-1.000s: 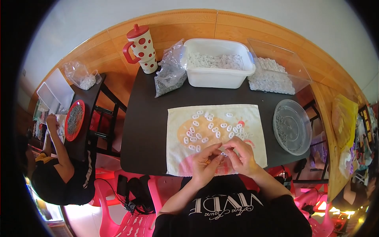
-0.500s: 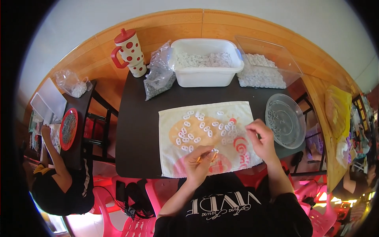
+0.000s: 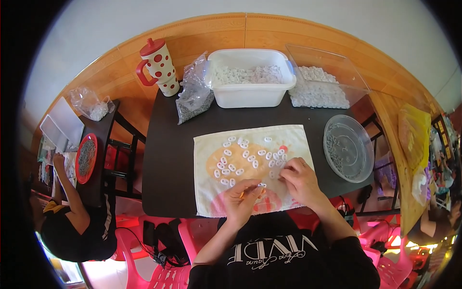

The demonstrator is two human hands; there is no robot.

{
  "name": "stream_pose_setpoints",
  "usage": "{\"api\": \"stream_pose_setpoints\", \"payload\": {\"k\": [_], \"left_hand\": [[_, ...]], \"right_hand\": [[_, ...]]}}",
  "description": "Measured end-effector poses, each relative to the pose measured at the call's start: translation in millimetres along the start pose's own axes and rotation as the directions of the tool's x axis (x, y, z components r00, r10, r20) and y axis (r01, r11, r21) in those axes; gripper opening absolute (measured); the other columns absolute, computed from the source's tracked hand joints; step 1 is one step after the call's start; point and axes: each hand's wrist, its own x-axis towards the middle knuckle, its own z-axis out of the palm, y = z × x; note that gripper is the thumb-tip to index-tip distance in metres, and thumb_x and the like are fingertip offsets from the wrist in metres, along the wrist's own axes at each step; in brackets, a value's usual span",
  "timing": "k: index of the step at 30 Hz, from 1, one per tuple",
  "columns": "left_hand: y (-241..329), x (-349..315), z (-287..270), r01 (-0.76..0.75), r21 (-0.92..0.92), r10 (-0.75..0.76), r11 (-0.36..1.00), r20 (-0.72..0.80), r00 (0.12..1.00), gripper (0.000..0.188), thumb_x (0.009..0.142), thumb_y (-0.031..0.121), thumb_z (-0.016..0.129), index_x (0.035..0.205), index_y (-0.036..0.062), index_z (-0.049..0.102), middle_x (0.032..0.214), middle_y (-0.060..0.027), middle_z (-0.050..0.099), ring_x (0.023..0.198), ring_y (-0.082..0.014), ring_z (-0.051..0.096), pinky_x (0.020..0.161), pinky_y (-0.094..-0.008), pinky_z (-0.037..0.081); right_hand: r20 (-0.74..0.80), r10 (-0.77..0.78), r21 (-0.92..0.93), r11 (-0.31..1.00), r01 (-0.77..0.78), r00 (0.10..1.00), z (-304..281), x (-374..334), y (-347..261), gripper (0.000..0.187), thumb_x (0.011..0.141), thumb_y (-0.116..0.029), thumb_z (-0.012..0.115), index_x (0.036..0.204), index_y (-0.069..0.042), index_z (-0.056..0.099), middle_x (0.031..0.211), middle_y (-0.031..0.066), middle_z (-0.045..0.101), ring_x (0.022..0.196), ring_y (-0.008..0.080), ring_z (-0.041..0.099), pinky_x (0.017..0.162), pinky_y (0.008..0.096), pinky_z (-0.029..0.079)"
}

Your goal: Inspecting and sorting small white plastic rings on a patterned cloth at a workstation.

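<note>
My left hand (image 3: 243, 198), closed, pinches a small white oval plastic piece (image 3: 262, 185) over the near part of the printed towel (image 3: 298, 139). Something orange shows beside its fingers, too small to make out. My right hand (image 3: 302, 182) is low over the towel's right side, fingers pressed together; what they hold, if anything, is hidden. Just left of it, several white two-holed oval pieces (image 3: 275, 156) lie on the towel. More such pieces (image 3: 232, 167) are spread over the towel's middle and left.
On the dark table (image 3: 168, 159) stand a round clear tub (image 3: 363, 154) of small metal parts, a white basin (image 3: 250, 95) and a clear box (image 3: 317, 101) of white pieces, a bag (image 3: 192, 103) of grey parts and a spotted tumbler (image 3: 161, 70). Another person (image 3: 72, 216) works at the left.
My right hand has moved left and down from near the round tub, coming close to my left hand. My left hand stays in place with its white piece.
</note>
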Motion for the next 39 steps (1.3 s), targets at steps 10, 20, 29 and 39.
{"api": "stream_pose_setpoints", "payload": {"k": [10, 20, 29, 39], "left_hand": [[0, 2, -2, 0.016, -0.021, -0.016, 1.0, 0.013, 1.0, 0.016, 0.09, -0.008, 0.063, 0.105, -0.0036, 0.067, 0.091, -0.0111, 0.071, 0.077, -0.0147, 0.067, 0.069, -0.025, 0.054], [3, 3, 1, 0.015, 0.012, -0.016, 1.0, 0.063, 0.998, 0.013, 0.092, -0.008, 0.06, 0.104, -0.0047, 0.065, 0.091, -0.0117, 0.071, 0.076, -0.0136, 0.066, 0.068, -0.0243, 0.053], [0, 3, -2, 0.009, 0.102, -0.018, 0.995, 0.085, 0.996, 0.018, 0.091, -0.009, 0.06, 0.107, -0.0031, 0.065, 0.096, -0.009, 0.067, 0.08, -0.0118, 0.064, 0.072, -0.0232, 0.052], [29, 2, 14, 0.075, 0.079, -0.089, 0.994, 0.193, 0.977, 0.044, 0.087, -0.013, 0.062, 0.13, -0.0008, 0.059, 0.091, -0.0052, 0.064, 0.08, -0.0099, 0.064, 0.072, -0.0212, 0.051]], "right_hand": [[-0.036, 0.096, 0.251, 0.964, -0.084, 0.995, -17, -16, 9, 0.02, 0.071, 0.0, 0.07, 0.089, -0.006, 0.067, 0.092, 0.0066, 0.063, 0.086, 0.0284, 0.059, 0.071, 0.0371, 0.049], [0.165, -0.016, -0.092, 0.995, 0.032, 0.986, -8, -3, -6, 0.012, 0.075, -0.007, 0.071, 0.085, -0.006, 0.063, 0.079, 0.0088, 0.058, 0.076, 0.0293, 0.057, 0.067, 0.0406, 0.048], [0.075, 0.08, 0.047, 0.995, -0.084, 0.994, -23, -16, 0, 0.012, 0.077, 0.001, 0.066, 0.088, -0.004, 0.063, 0.076, 0.0113, 0.061, 0.07, 0.0277, 0.06, 0.064, 0.0359, 0.049], [0.076, 0.472, 0.899, 0.349, -0.265, 0.878, 9, -5, -33, 0.007, 0.09, 0.006, 0.065, 0.096, 0.003, 0.065, 0.089, 0.0045, 0.067, 0.079, 0.0063, 0.061, 0.071, 0.0196, 0.048]]}}
